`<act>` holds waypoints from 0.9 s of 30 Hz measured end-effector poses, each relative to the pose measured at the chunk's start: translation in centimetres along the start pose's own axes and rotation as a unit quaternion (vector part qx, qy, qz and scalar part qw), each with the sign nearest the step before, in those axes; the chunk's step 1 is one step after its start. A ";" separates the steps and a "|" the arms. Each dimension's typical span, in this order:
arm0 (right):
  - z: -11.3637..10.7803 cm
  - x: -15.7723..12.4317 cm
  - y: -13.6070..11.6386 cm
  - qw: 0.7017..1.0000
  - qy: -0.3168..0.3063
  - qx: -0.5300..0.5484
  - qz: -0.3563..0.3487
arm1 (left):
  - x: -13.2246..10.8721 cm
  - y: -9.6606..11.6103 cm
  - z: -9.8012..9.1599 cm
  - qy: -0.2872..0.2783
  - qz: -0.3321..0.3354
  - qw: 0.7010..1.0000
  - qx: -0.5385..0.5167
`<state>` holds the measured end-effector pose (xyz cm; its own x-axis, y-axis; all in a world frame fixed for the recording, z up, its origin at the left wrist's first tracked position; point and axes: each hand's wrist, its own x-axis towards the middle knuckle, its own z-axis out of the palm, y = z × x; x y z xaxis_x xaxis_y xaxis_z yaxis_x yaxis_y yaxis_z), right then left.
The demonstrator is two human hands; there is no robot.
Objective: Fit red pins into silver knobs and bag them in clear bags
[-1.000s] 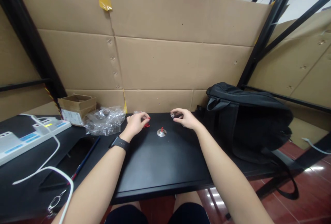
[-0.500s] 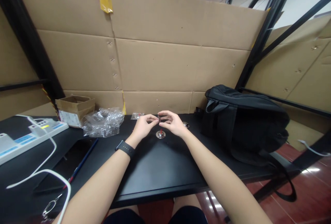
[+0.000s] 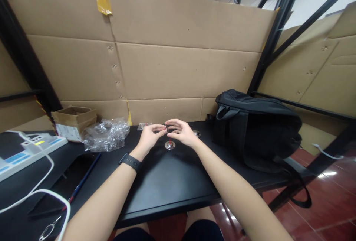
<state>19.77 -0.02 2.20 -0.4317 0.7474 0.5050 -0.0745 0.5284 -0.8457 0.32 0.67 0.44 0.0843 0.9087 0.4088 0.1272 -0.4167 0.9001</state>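
Between their fingertips, above the black table (image 3: 172,185), my left hand (image 3: 149,137) and my right hand (image 3: 184,133) pinch a small, thin, dark disc-like piece (image 3: 167,127) seen nearly edge-on. Its exact kind is too small to make out. Just below the hands lies a round shiny metal piece (image 3: 170,145) with a red part standing at its middle. Another round metal piece (image 3: 197,133) is partly hidden behind my right hand. A small clear packet (image 3: 143,126) with something red in it lies behind my left hand.
Crumpled clear plastic (image 3: 107,135) and a cardboard box (image 3: 73,122) stand at the back left. Nearby are a power strip (image 3: 33,155), a white cable (image 3: 47,192), a dark flat tablet-like device (image 3: 66,181) and a key ring (image 3: 49,230). A black backpack (image 3: 258,133) sits right; cardboard (image 3: 158,70) walls the back.
The view has shifted slightly, so the scene sits a little further left. Both hands keep their pinch on the small piece, which appears slightly more tilted.
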 end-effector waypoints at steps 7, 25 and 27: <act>-0.1 0.1 0.2 1.000 0.006 -0.003 -0.006 | 0.1 -0.5 0.2 -0.011 0.009 1.000 0.006; 0.9 0.0 1.1 0.995 0.064 0.057 0.045 | -0.4 -0.1 -0.1 0.034 0.139 0.965 0.221; 1.1 0.0 1.1 0.993 0.075 0.066 0.055 | -0.7 0.5 -0.1 0.044 0.153 0.957 0.242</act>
<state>18.73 0.12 1.10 -0.3053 0.8550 0.4192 -0.1556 0.3895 -0.9078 0.27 -0.15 0.65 0.1096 0.7325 0.6719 0.5544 -0.6061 0.5703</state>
